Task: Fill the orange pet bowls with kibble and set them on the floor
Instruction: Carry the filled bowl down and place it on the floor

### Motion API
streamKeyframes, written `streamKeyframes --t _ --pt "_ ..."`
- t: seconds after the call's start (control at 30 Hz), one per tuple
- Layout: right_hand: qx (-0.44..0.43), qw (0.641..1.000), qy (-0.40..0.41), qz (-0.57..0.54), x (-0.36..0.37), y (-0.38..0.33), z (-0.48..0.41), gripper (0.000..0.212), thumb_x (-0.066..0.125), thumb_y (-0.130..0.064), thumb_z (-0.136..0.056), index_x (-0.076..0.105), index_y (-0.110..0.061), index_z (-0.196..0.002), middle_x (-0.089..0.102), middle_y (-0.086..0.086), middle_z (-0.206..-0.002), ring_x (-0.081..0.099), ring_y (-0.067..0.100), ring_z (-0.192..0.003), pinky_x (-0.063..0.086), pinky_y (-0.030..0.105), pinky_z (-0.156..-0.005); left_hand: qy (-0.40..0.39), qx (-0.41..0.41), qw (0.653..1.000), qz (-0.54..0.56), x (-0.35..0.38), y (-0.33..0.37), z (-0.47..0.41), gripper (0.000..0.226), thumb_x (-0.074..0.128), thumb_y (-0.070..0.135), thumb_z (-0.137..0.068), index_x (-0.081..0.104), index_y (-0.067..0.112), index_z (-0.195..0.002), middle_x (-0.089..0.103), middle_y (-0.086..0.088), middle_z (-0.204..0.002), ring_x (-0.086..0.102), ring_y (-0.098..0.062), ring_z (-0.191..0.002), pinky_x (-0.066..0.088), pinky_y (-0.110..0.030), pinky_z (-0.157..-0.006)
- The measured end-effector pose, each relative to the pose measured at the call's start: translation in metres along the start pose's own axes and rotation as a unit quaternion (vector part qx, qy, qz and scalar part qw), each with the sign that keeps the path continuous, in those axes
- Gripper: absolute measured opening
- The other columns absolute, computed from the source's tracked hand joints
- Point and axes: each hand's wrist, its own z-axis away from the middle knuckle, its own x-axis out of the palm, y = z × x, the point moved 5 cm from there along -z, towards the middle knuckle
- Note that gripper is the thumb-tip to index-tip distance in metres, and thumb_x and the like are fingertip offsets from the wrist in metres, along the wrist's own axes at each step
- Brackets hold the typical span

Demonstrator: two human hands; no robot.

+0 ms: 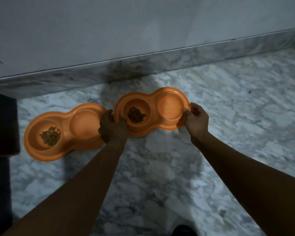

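Observation:
Two orange double pet bowls are low over the marble floor near the wall. The left bowl point(65, 133) lies flat on the floor, with brown kibble point(50, 135) in its left cup and nothing in its right cup. The right bowl point(153, 123) has kibble point(136, 115) in its left cup. My left hand point(111, 127) grips its left end and my right hand point(195, 119) grips its right end. Whether this bowl touches the floor I cannot tell.
A grey wall with a marble skirting point(143, 65) runs just behind the bowls. A dark object point(2, 125) stands at the left edge beside the left bowl. Marble floor point(237, 108) extends to the right and towards me. A dark shape point(183, 231) shows at the bottom edge.

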Motion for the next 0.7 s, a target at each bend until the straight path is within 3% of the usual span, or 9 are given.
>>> streamKeyframes --t 0.17,0.3,0.4,0.6,0.7 --pt "-0.009 0.999 0.003 0.037 0.002 -0.003 -0.004 0.039 0.066 -0.030 -0.096 0.060 -0.020 -0.134 0.066 0.004 -0.132 0.063 0.024 -0.120 0.051 0.047 -0.107 -0.011 0.029 0.998 -0.057 0.008 0.004 -0.002 0.049 0.070 0.025 -0.089 0.056 0.015 -0.135 0.064 -0.012 -0.129 0.055 -0.035 -0.123 0.046 -0.046 -0.102" --pt "-0.009 0.996 -0.019 0.085 0.004 -0.016 0.011 0.059 0.057 -0.042 -0.102 0.041 -0.018 -0.153 0.048 0.008 -0.156 0.050 0.028 -0.139 0.043 0.043 -0.113 -0.040 0.049 0.993 -0.101 0.003 0.016 0.011 0.054 0.067 0.032 -0.091 0.051 0.018 -0.140 0.058 -0.012 -0.136 0.053 -0.035 -0.126 0.046 -0.044 -0.101" --pt "-0.017 0.991 -0.042 0.122 -0.002 -0.038 0.045 0.068 0.059 -0.047 -0.099 0.037 -0.018 -0.157 0.043 0.008 -0.160 0.045 0.029 -0.144 0.039 0.047 -0.117 -0.073 0.065 0.988 -0.120 -0.020 0.043 0.043 0.056 0.066 0.031 -0.092 0.047 0.020 -0.144 0.055 -0.011 -0.141 0.052 -0.033 -0.127 0.046 -0.039 -0.096" --pt "-0.022 0.984 -0.092 0.154 -0.040 -0.148 0.184 0.057 0.065 -0.042 -0.097 0.051 -0.019 -0.148 0.054 0.007 -0.151 0.051 0.027 -0.136 0.043 0.033 -0.104 -0.148 0.122 0.964 -0.185 -0.117 0.150 0.128 0.052 0.069 0.028 -0.089 0.055 0.017 -0.138 0.058 -0.011 -0.138 0.054 -0.029 -0.126 0.041 -0.030 -0.097" --pt "-0.036 0.983 -0.091 0.153 -0.083 -0.237 0.276 0.054 0.065 -0.042 -0.097 0.055 -0.021 -0.145 0.056 0.004 -0.149 0.051 0.025 -0.137 0.044 0.035 -0.107 -0.171 0.147 0.953 -0.205 -0.193 0.234 0.191 0.047 0.068 0.026 -0.088 0.059 0.015 -0.133 0.061 -0.013 -0.135 0.054 -0.030 -0.126 0.038 -0.030 -0.099"
